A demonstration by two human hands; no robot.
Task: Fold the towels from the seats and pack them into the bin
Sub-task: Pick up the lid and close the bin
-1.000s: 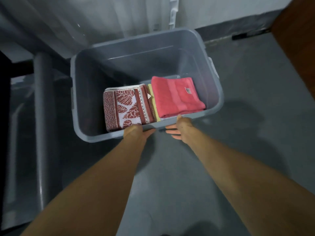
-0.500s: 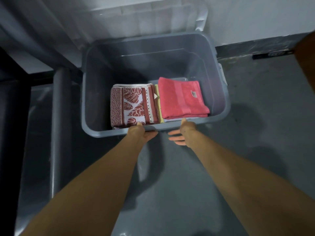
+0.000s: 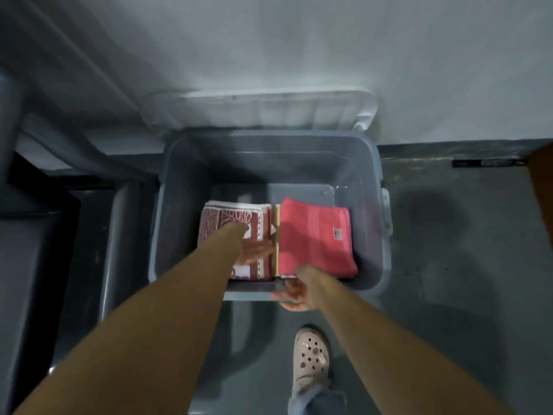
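Observation:
A grey plastic bin (image 3: 371,205) stands on the floor against the wall. Inside lie a folded red-and-white leaf-patterned towel (image 3: 221,223) on the left and a folded pink towel (image 3: 314,241) on the right, with a thin yellow edge (image 3: 277,235) between them. My left hand (image 3: 254,250) reaches into the bin, blurred, its fingers stretched flat over the patterned towel near the yellow edge. My right hand (image 3: 294,293) grips the bin's near rim, fingers curled over it.
The bin's white lid (image 3: 269,110) leans against the wall behind it. A grey seat frame with a tube leg (image 3: 119,235) stands to the left. My foot in a pale clog (image 3: 309,357) is on the grey floor below the bin. A brown panel (image 3: 541,181) sits far right.
My left hand has left the near rim and gone into the bin onto the patterned towel. My right hand has closed on the rim. The view has tilted to look straight down.

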